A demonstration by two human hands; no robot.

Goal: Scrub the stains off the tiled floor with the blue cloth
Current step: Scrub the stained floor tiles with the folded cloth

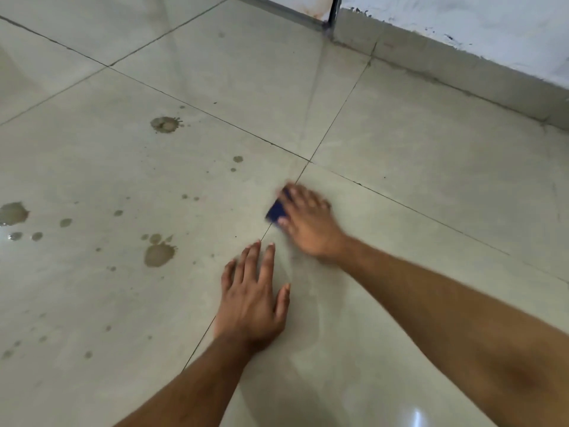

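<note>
While the right hand [308, 220] presses flat on the blue cloth [277, 210] at the tile joint and the left hand [254, 298] lies spread on the floor [415, 155], firm overlapping strokes should carry toward the brown stains [158, 255] nearer the floor's left edge.

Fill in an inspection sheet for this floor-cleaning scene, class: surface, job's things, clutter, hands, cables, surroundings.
Surface: tiled floor, glossy, dark grout lines.
Job's things: blue cloth pressed flat on the floor; brown stains remain to the left.
Clutter: nothing seen.
Hands: right hand on the cloth, blurred; left hand flat on the tile, empty.
Cables: nothing seen.
Surroundings: scuffed white wall with skirting, top right.
</note>
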